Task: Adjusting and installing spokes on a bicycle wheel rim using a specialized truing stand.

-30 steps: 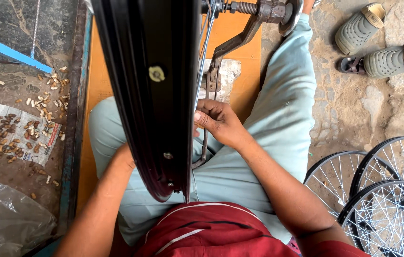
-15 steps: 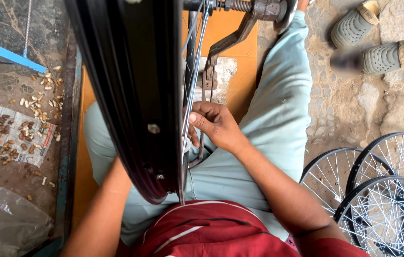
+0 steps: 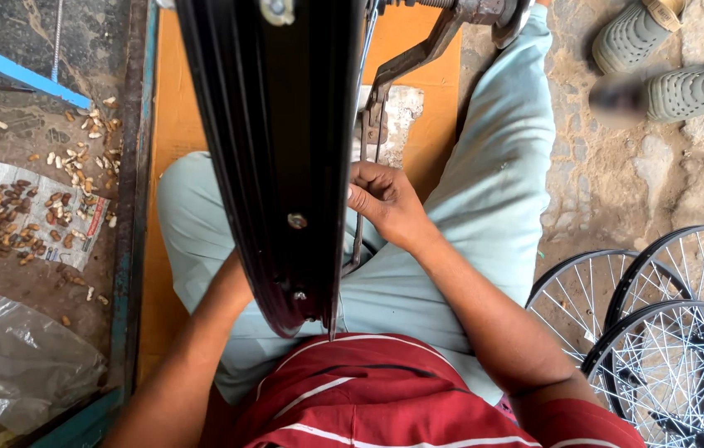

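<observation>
A black bicycle wheel rim (image 3: 273,133) stands edge-on in front of me, held in a metal stand (image 3: 418,50) above my lap. Thin spokes (image 3: 360,108) run along its right side. My right hand (image 3: 385,203) is beside the rim with its fingers pinched on the spokes. My left hand is hidden behind the rim; only its forearm (image 3: 194,365) shows, reaching up to the rim's left side.
Several finished spoked wheels (image 3: 659,323) lie on the ground at lower right. Grey sandals (image 3: 667,58) sit at upper right. At left are a paper with nuts (image 3: 28,216), a clear plastic bag (image 3: 20,365) and a blue-edged orange board (image 3: 177,108).
The rim has turned, its nipple holes shifting along the edge. My right hand stays at the spokes beside the rim, moving slightly.
</observation>
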